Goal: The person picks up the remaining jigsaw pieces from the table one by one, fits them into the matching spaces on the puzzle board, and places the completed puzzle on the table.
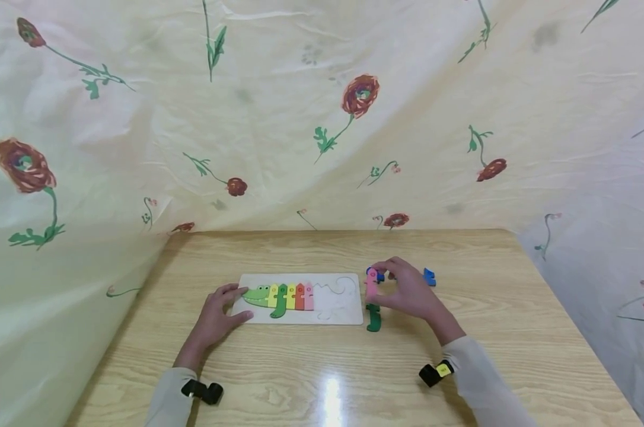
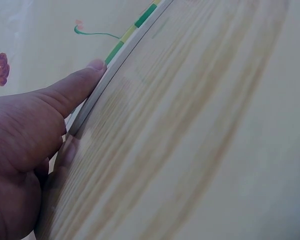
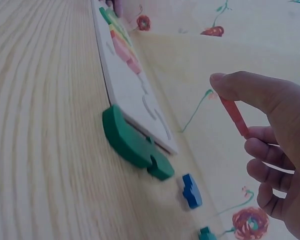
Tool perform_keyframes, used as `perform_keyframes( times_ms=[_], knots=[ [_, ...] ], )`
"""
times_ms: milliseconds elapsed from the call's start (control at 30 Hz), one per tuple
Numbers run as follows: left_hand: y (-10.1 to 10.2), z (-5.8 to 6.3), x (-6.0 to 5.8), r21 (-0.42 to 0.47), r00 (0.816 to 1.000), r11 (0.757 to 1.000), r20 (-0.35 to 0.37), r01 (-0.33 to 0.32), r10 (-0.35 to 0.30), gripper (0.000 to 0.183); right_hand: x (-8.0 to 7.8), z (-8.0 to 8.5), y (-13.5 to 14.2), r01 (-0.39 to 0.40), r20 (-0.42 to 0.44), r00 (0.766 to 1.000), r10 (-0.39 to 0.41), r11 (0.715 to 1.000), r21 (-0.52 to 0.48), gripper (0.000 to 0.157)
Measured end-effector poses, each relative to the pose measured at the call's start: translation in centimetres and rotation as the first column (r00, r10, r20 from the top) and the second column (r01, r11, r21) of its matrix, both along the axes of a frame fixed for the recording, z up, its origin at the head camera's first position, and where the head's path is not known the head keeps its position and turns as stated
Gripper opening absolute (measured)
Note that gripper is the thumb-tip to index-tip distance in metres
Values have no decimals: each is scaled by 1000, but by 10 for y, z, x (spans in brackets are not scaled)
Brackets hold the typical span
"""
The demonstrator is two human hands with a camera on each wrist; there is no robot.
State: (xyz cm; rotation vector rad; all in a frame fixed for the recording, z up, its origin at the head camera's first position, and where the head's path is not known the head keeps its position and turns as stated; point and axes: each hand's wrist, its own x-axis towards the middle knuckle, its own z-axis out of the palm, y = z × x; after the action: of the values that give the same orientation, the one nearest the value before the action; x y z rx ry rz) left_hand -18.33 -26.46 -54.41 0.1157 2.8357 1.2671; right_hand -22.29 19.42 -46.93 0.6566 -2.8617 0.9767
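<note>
A pale puzzle board [image 1: 335,314] lies on the table, its left part filled with a green crocodile head [image 1: 257,296] and several coloured body pieces. My left hand [image 1: 213,317] holds the board's left end; its thumb [image 2: 75,87] lies along the board's edge in the left wrist view. Just past the right end, my right hand [image 1: 407,290] pinches a pink puzzle piece [image 1: 372,284] between thumb and fingers, raised off the table in the right wrist view. Beneath it lies a green curved piece [image 3: 127,142], beside the board's right end.
Right of my right hand lies a blue piece [image 1: 429,277]. In the right wrist view, a blue piece [image 3: 191,191] and a teal piece [image 3: 206,233] lie past the green one. A flowered cloth [image 1: 279,118] hangs behind the wooden table [image 1: 279,373] and along its sides.
</note>
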Motion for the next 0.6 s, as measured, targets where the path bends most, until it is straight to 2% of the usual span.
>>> perform_keyframes(
  times_ms=[433,600],
  knots=[
    [-1,0,0,9,1000,1000,9,14,-14,70,-8,1,-31,-16,69,997,16,1000,2,73],
    [-1,0,0,0,1000,1000,5,12,-12,70,-10,0,-45,-24,72,997,23,1000,15,72]
  ],
)
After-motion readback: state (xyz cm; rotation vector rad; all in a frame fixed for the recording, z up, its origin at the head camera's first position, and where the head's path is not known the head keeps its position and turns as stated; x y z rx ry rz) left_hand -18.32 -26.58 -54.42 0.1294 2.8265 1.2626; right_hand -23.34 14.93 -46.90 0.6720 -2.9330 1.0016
